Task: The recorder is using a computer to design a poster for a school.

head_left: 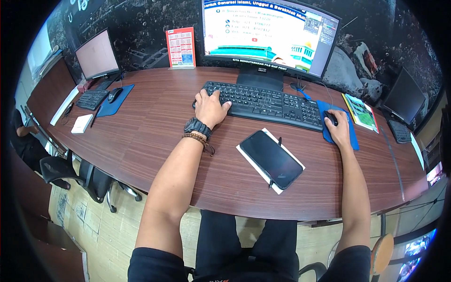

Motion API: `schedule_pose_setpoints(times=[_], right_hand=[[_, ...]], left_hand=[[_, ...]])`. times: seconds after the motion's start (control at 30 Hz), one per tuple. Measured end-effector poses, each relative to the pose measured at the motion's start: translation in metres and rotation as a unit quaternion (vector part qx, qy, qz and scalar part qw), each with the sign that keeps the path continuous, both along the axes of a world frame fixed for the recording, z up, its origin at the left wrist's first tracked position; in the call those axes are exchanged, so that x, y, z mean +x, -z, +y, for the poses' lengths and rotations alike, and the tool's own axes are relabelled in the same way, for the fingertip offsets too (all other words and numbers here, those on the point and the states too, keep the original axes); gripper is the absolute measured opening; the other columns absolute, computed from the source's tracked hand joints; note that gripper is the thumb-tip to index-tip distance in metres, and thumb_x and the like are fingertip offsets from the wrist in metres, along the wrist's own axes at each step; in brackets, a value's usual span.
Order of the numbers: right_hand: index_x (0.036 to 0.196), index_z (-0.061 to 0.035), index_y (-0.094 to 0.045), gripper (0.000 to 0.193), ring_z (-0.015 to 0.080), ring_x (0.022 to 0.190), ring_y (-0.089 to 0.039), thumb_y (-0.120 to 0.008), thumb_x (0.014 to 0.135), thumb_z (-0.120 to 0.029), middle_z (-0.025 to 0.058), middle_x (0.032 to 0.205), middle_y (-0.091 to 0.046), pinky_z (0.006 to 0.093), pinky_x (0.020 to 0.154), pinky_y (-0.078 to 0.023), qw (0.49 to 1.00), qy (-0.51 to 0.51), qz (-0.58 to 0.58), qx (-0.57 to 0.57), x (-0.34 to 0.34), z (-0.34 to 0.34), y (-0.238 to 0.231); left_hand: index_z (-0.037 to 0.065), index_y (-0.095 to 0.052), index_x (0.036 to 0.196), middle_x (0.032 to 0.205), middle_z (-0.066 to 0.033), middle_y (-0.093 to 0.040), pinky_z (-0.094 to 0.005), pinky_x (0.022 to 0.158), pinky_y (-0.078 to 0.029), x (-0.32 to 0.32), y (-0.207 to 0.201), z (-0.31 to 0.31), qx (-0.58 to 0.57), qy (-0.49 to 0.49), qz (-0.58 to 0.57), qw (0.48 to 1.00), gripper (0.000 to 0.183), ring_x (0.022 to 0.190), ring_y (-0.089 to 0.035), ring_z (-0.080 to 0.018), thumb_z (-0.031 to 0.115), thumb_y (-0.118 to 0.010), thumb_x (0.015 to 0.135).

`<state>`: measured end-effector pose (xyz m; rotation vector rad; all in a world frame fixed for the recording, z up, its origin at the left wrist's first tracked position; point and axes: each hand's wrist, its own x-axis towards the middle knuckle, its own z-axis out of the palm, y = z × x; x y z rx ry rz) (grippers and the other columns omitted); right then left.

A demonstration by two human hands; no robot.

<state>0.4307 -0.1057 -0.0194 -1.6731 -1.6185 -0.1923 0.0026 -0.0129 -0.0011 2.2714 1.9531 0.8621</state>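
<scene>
My left hand (211, 107) rests on the left end of a black keyboard (263, 109), fingers apart on the keys and thumb out to the side. A black watch (197, 127) and a beaded bracelet (196, 137) circle that wrist. At the keyboard's other end, my right hand (339, 128) is wrapped over a black computer mouse (330, 118) on a blue mouse pad (351, 137). Between my forearms lies a dark-screened smartphone (271, 159) on a white notepad (250, 157). A black pen (280, 140) pokes out from beneath the phone.
Behind the keyboard stands a lit monitor (263, 35), with a red-and-white desk calendar (181, 48) to its left. Colourful booklets (361, 113) lie right of the mouse pad. Another monitor (97, 54) and keyboard (92, 99) stand far left. A person (29, 136) is beyond an office chair (87, 176).
</scene>
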Motion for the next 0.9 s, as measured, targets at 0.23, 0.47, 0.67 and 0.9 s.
schedule_pose_setpoints(times=[0.23,0.47,0.67,0.9], right_hand=[[0.114,-0.0055,-0.067,0.034,0.0337,0.112,-0.058,-0.070,0.084,-0.021,0.0170,0.117,-0.058,0.0404,0.099,-0.046,1.000,0.021,-0.001,-0.003,-0.001,0.000,0.000],[0.113,-0.0057,-0.067,0.033,0.0340,0.113,-0.058,-0.068,0.084,-0.021,0.0162,0.118,-0.058,0.0406,0.099,-0.045,0.999,0.044,0.002,-0.010,0.002,0.001,0.002],[0.114,-0.0059,-0.067,0.034,0.0340,0.112,-0.058,-0.068,0.084,-0.021,0.0162,0.116,-0.058,0.0405,0.099,-0.045,0.999,0.042,-0.001,-0.003,0.000,0.001,0.002],[0.114,-0.0062,-0.067,0.033,0.0337,0.111,-0.058,-0.070,0.085,-0.022,0.0163,0.116,-0.058,0.0402,0.098,-0.046,1.000,0.019,-0.003,0.000,-0.001,0.000,0.001]], left_hand=[[-0.002,-0.062,0.123,0.127,-0.0274,-0.050,-0.0499,0.102,-0.044,0.001,0.002,0.001,0.019,-0.010,-0.001,1.000,0.060,0.123,-0.046,-0.0419,0.043,-0.073,0.084],[-0.014,-0.063,0.107,0.125,-0.0261,-0.050,-0.0466,0.097,-0.050,0.001,-0.009,0.001,-0.039,-0.038,0.024,0.998,0.069,0.119,-0.048,-0.0399,0.049,-0.076,0.082],[-0.013,-0.065,0.105,0.126,-0.0262,-0.048,-0.0466,0.097,-0.050,0.001,-0.012,-0.001,-0.045,-0.037,0.021,0.998,0.066,0.119,-0.048,-0.0399,0.048,-0.075,0.082],[-0.013,-0.065,0.106,0.126,-0.0261,-0.049,-0.0468,0.098,-0.050,-0.001,-0.009,0.001,-0.038,-0.033,0.018,0.999,0.066,0.119,-0.048,-0.0401,0.048,-0.075,0.082]])
